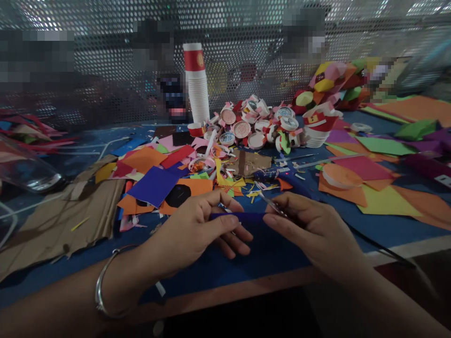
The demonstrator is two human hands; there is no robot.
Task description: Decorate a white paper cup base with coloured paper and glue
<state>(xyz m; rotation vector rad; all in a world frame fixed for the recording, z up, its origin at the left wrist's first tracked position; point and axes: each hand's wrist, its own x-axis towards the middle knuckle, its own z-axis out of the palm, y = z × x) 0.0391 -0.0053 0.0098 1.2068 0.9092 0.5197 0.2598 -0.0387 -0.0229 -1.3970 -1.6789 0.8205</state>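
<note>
- Left hand (pixel 214 230): thumb and forefinger pinch the left end of a thin dark blue paper (pixel 246 217), the other fingers loosely curled beneath it
- Right hand (pixel 310 227): thumb and fingertips pinch the right end of that paper, and a slim, shiny metal tool (pixel 273 204) also sits in the fingers, its pointed end toward the pile
- The dark blue paper stretches between both hands, over the near part of the blue table (pixel 264 263), seen almost edge-on as a narrow straight band
- A smooth metal bangle (pixel 99 286) circles the left wrist
- Left of the hands lies corrugated brown cardboard (pixel 66 225), creased and ragged-edged; beside it, a flat, angular blue sheet (pixel 154 185) overlaps orange paper (pixel 197 187)
- Beyond the hands, curly yellow scraps (pixel 225 177) lie near a heap of round, rimmed paper discs (pixel 242 129)
- Behind, a tall ribbed stack of white cups (pixel 198 94), its top one banded red, stands upright before perforated metal mesh (pixel 239 42)
- On the right, flat yellow paper (pixel 387 199) and crimson paper (pixel 362 166) overlap orange pieces
</note>
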